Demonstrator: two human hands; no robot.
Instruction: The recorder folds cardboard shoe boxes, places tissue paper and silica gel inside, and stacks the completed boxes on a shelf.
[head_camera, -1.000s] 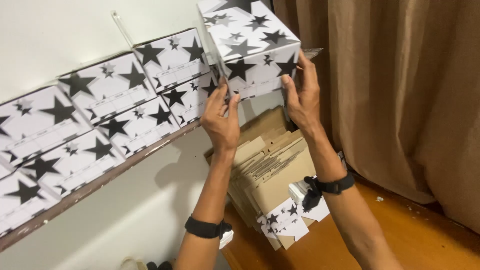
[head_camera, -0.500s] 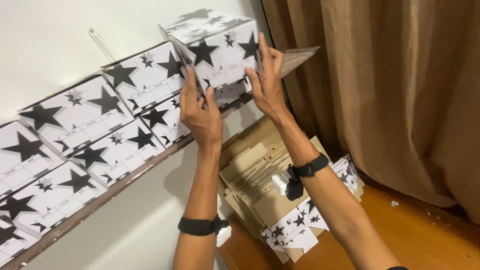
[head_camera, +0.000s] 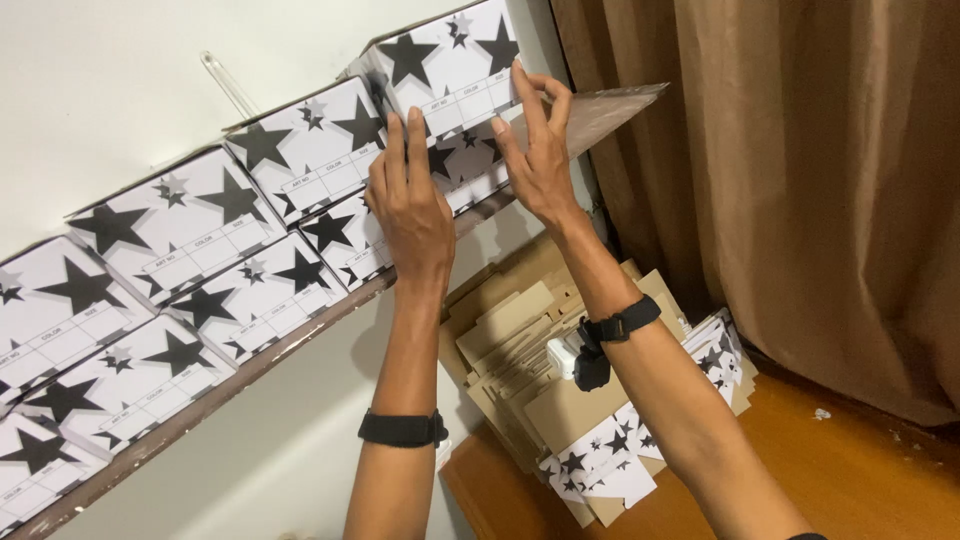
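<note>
Top box (head_camera: 445, 62): white, black stars; upper centre of frame, second tier, at the shelf's (head_camera: 300, 335) right end.
Left hand (head_camera: 410, 205): fingers flat and spread on the box front, nothing clasped.
Right hand (head_camera: 540, 160): fingertips pinching the box's right edge.
Handling: press evenly with both hands so the front sits flush with the neighbouring boxes (head_camera: 180, 215); mind the overhang.
Contents: boxes closed, insides unseen.
Floor, lower right: flat cardboard blanks (head_camera: 520, 360) piled by the curtain (head_camera: 780, 180).

Boxes (head_camera: 250, 215) in two stacked rows on shelf (head_camera: 200, 400), upper left to top centre. Curtain (head_camera: 800, 200) at right. Flat cardboard pile (head_camera: 520, 350) on floor (head_camera: 860, 480), lower centre, below shelf.
</note>
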